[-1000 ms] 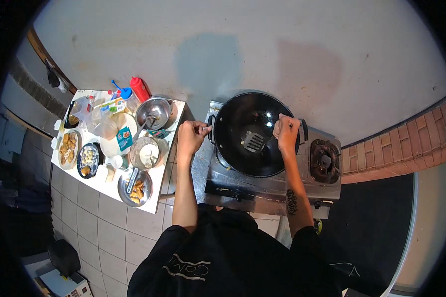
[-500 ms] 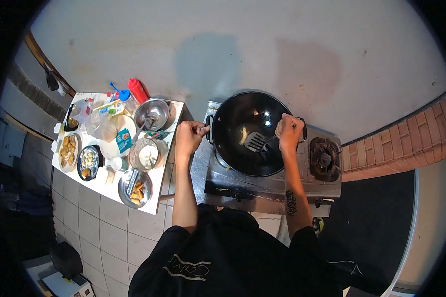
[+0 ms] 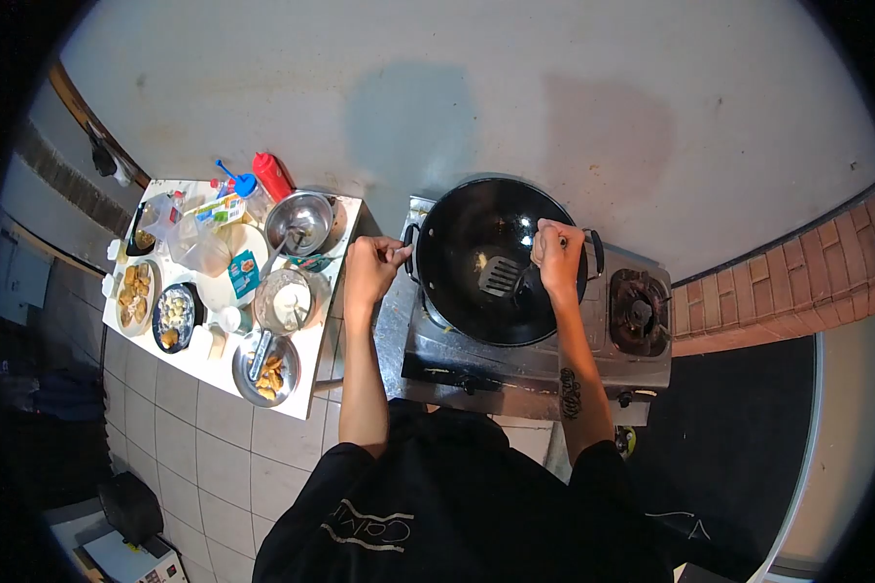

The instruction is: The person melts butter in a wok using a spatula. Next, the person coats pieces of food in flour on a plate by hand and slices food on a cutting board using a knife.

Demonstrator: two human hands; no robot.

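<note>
A black wok point(image 3: 457, 301) rests on the left burner of a steel gas stove point(image 3: 535, 374). At its left rim, my left hand point(image 3: 372, 272) is closed, thumb and finger pinching the wok's left handle. My right hand point(image 3: 557, 257) is wrapped round the handle of a slotted spatula point(image 3: 500, 277) over the wok's right side. The spatula's blade lies low in the wok, and beside it is a small pale yellowish piece of food point(image 3: 480, 260).
To the left a white table point(image 3: 200, 368) holds a steel bowl point(image 3: 299, 222), a steel plate of fried pieces point(image 3: 266, 382), an oval dish of food point(image 3: 136, 294) and a red squeeze bottle point(image 3: 273, 177). A second burner point(image 3: 640, 313) is at the stove's right.
My right hand has shifted slightly left with the spatula. The pale piece beside the blade looks smaller than half a second ago. My left hand stays at the wok's handle.
</note>
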